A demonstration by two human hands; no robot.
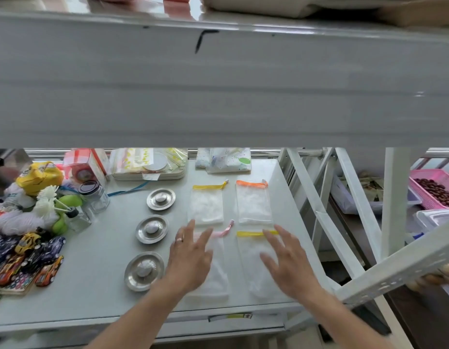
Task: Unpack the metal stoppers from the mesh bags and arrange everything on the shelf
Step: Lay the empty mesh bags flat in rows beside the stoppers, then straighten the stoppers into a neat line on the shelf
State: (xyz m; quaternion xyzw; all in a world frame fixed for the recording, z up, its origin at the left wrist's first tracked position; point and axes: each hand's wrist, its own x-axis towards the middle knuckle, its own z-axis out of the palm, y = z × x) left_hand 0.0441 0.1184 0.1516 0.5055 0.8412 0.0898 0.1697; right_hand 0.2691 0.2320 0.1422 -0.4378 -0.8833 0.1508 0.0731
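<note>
At the moment of inspection the work appeared to be in its closing stage, the arranging: three metal stoppers lay unpacked in a column on the shelf, the far stopper, the middle stopper and the near stopper, while four mesh bags lay flat in a two-by-two grid to their 3 o'clock. The left hand was spread open, grasping nothing, over the pink-trimmed bag; whether the palm pressed on the mesh could not be told. The right hand was likewise open and empty over the near yellow-trimmed bag. The far yellow-trimmed bag and the orange-trimmed bag lay at 12 o'clock of the hands, apart from them. The near stopper sat just beside the left hand, at its 9 o'clock. In my judgement the next move called only for smoothing or squaring the two near bags; whether a fourth stopper remained inside any bag could not be determined.
</note>
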